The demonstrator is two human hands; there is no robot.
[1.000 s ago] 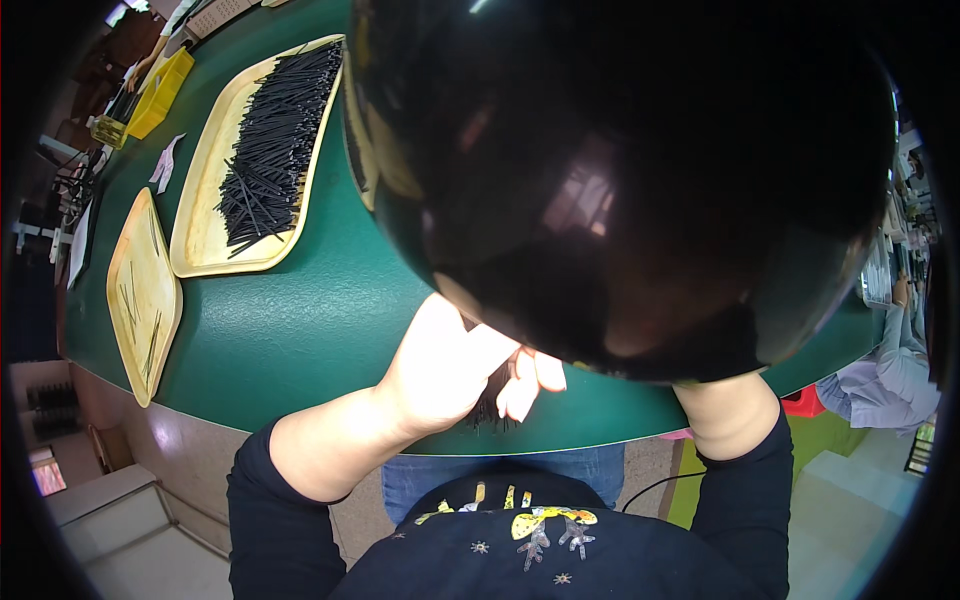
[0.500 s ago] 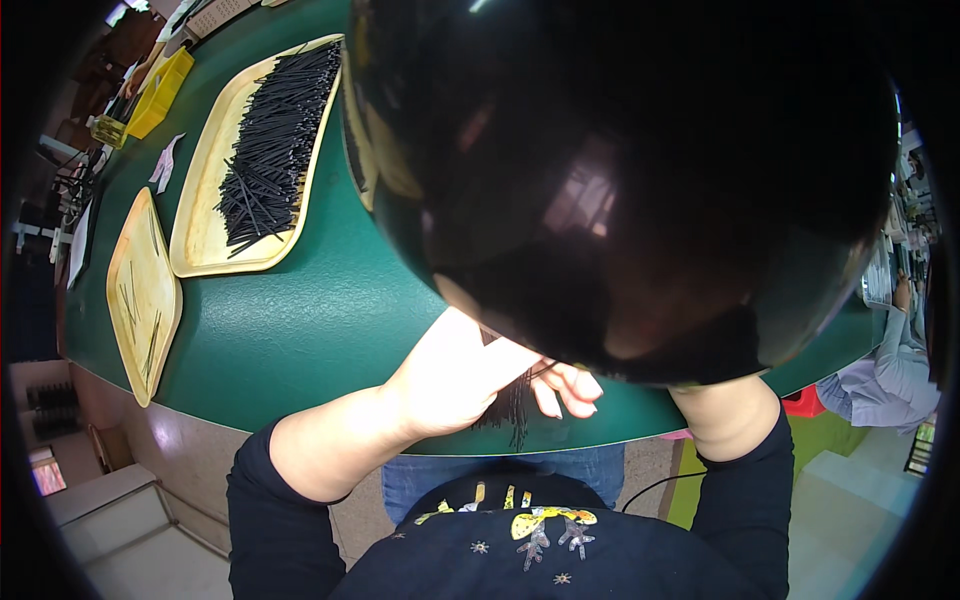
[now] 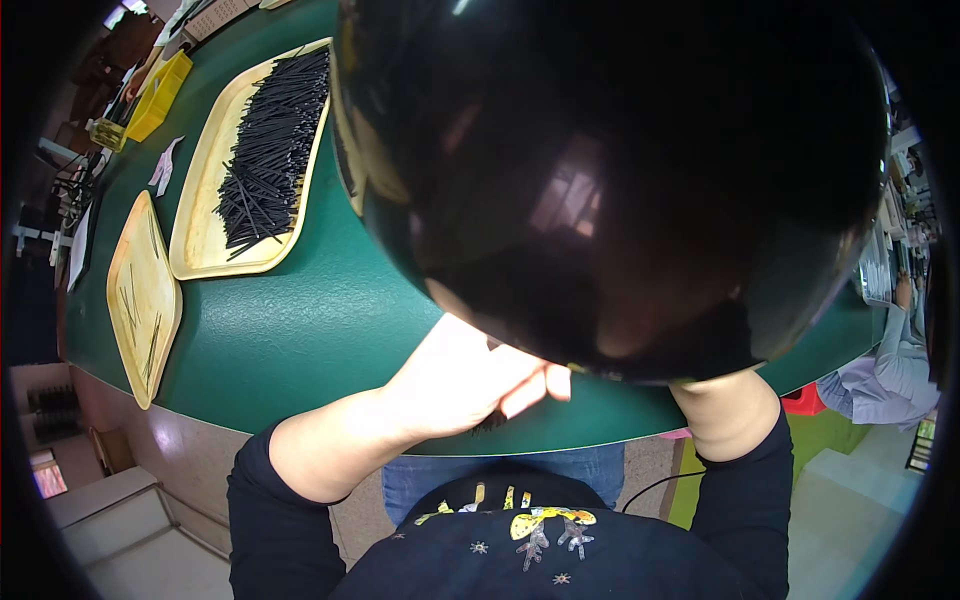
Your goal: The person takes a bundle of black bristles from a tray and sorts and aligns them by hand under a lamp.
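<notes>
My left hand (image 3: 465, 378) is over the near edge of the green table, its fingers curled in. Dark thin strands (image 3: 490, 423) stick out under its palm, and the rest of them is hidden by the hand. A large glossy black dome (image 3: 620, 200), perhaps a lamp shade, covers the space above and in front of my hands. My right hand is hidden beneath it; only the right wrist (image 3: 722, 405) shows, so its fingers and anything in them cannot be seen. Bright light falls on the left hand.
To the left on the green table (image 3: 290, 330), a cream tray (image 3: 205, 225) holds a pile of short black tubes (image 3: 275, 140). Nearer lies a smaller cream tray (image 3: 138, 270) with several thin strands. A yellow bin (image 3: 160, 97) stands farther off. Another person's sleeve (image 3: 890, 355) shows at far right.
The fingers of my left hand, spread before, have curled in. Less of the dark strands shows below the palm. The black dome sits slightly farther left in the picture.
</notes>
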